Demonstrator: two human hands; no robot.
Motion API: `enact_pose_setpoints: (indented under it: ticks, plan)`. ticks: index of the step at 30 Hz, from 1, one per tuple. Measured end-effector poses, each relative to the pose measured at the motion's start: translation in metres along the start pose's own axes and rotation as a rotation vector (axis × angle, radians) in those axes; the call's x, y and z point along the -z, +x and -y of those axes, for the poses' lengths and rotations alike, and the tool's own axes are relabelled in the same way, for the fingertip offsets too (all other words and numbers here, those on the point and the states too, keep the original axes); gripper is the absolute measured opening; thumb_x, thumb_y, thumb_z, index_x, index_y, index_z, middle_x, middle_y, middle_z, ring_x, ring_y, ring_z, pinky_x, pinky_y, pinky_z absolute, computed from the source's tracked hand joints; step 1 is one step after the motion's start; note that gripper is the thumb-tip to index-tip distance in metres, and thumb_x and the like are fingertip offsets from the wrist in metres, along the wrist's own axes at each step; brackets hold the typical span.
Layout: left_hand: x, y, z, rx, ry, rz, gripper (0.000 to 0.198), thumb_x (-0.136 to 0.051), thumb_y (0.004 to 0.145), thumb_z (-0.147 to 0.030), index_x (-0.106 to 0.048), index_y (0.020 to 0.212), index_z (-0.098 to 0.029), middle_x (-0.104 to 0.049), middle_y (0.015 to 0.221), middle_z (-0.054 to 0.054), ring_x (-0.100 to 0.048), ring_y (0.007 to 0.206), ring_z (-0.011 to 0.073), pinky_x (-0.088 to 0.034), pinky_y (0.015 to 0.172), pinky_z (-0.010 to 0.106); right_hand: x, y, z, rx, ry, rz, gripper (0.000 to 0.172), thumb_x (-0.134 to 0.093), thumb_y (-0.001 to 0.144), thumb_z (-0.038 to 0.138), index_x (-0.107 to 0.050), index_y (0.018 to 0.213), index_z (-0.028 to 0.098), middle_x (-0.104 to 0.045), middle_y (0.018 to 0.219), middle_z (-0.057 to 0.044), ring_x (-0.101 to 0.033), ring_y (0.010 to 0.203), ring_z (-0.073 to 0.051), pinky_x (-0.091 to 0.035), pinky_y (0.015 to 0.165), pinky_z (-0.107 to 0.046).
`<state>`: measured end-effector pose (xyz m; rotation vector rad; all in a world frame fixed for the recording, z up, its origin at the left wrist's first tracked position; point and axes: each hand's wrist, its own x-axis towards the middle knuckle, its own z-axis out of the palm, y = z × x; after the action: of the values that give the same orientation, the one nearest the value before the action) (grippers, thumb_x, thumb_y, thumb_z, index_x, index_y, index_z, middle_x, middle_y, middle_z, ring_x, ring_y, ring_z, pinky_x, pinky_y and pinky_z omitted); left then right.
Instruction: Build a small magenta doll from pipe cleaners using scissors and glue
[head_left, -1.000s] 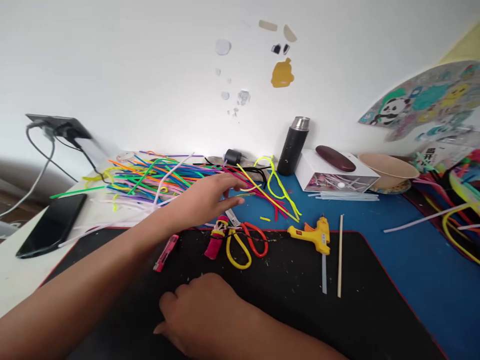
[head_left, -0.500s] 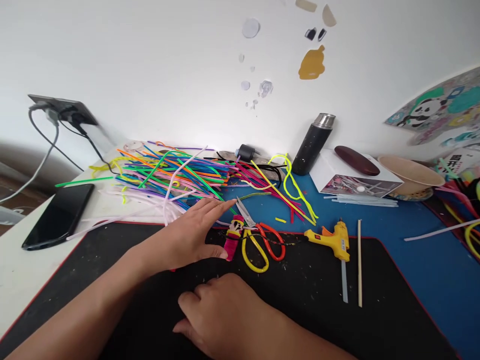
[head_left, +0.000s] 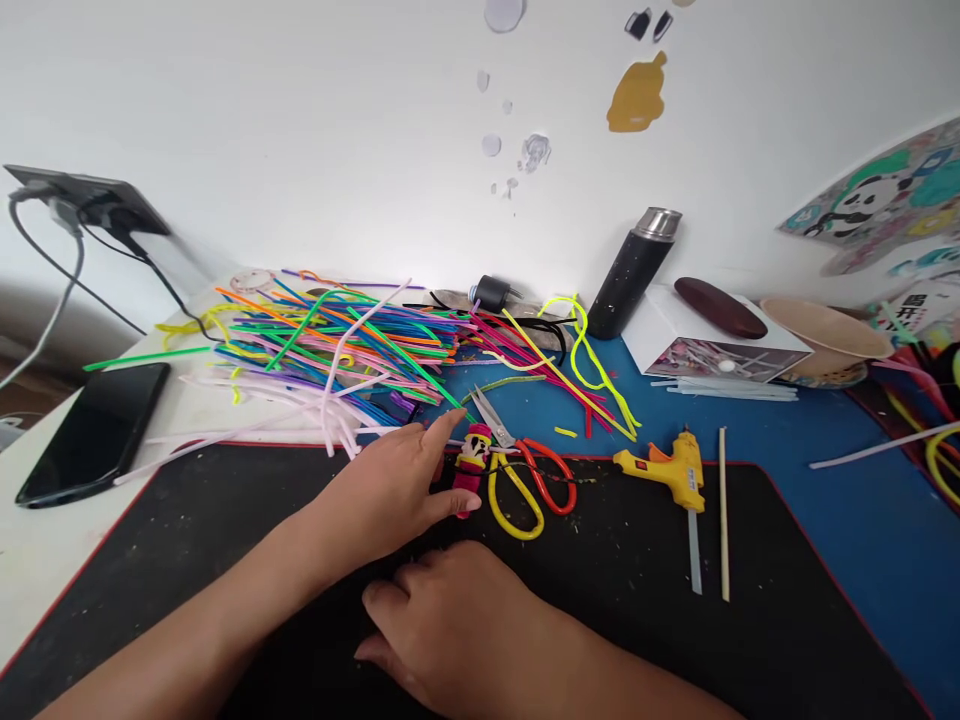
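Left hand (head_left: 390, 490): mine, fingers loosely spread, gripping nothing; thumb tip touches the figure's lower end.
Pipe-cleaner figure (head_left: 470, 468): small and pink-wrapped, lying on the black mat (head_left: 225, 520) just right of my fingertips, long axis running away from me (tilted slightly).
Right hand (head_left: 450, 630): flat on the mat, fingers together, farther off.
Scissors (head_left: 521, 470): touching the figure's far side.

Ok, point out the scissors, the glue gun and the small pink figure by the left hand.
scissors (head_left: 517, 480): head view, on the handles where yellow and red loops meet.
glue gun (head_left: 671, 468): head view, on the yellow body.
small pink figure (head_left: 470, 472): head view, on its wrapped middle.
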<state>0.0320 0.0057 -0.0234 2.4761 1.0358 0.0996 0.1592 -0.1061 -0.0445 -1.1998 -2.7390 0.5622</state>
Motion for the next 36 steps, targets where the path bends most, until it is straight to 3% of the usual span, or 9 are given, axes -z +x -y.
enact_pose_setpoints:
  ticks: [7, 13, 20, 25, 36]
  plan:
    - [0.003, 0.002, -0.019, 0.084, 0.144, 0.096, 0.092, -0.077, 0.097, -0.050, -0.035, 0.170, -0.013, -0.081, 0.110, 0.016, -0.078, 0.102, 0.0393, -0.060, 0.084, 0.045, -0.007, -0.001, -0.001, 0.032, -0.011, -0.048, 0.037, -0.065, 0.110, 0.049, -0.072, 0.117, 0.013, -0.083, 0.104, -0.013, -0.079, 0.086, -0.029, -0.062, 0.076, -0.041]
    - [-0.002, 0.000, -0.022, 0.080, 0.180, 0.068, 0.079, -0.067, 0.101, -0.038, -0.038, 0.170, -0.014, -0.082, 0.111, 0.017, -0.080, 0.100, 0.0386, -0.061, 0.085, 0.046, -0.011, -0.001, -0.001, 0.032, 0.002, -0.069, 0.037, -0.066, 0.109, 0.049, -0.071, 0.118, 0.013, -0.083, 0.099, -0.011, -0.078, 0.077, -0.027, -0.056, 0.060, -0.037]
    - [-0.001, 0.000, -0.017, 0.112, 0.160, 0.054, 0.076, -0.058, 0.101, -0.034, -0.034, 0.170, -0.013, -0.083, 0.098, 0.010, -0.080, 0.084, 0.0316, -0.056, 0.071, 0.037, -0.003, 0.000, -0.001, 0.031, -0.010, -0.024, 0.037, -0.064, 0.110, 0.050, -0.072, 0.116, 0.014, -0.083, 0.103, -0.010, -0.079, 0.084, -0.027, -0.053, 0.058, -0.038]
    - [0.002, 0.000, -0.017, 0.160, 0.158, 0.063, 0.076, -0.057, 0.103, -0.032, -0.031, 0.172, -0.015, -0.083, 0.104, 0.011, -0.080, 0.090, 0.0313, -0.055, 0.075, 0.037, -0.003, 0.001, -0.002, 0.016, -0.007, -0.017, 0.037, -0.063, 0.111, 0.052, -0.072, 0.113, 0.016, -0.082, 0.100, -0.006, -0.079, 0.082, -0.025, -0.050, 0.055, -0.038]
    - [0.010, -0.002, -0.018, 0.200, 0.196, 0.038, 0.071, -0.061, 0.101, -0.029, -0.042, 0.169, -0.021, -0.083, 0.102, 0.009, -0.081, 0.095, 0.0342, -0.055, 0.078, 0.038, -0.002, 0.002, -0.003, -0.009, -0.016, -0.009, 0.037, -0.065, 0.109, 0.055, -0.071, 0.107, 0.018, -0.082, 0.091, -0.004, -0.079, 0.074, -0.025, -0.045, 0.051, -0.036]
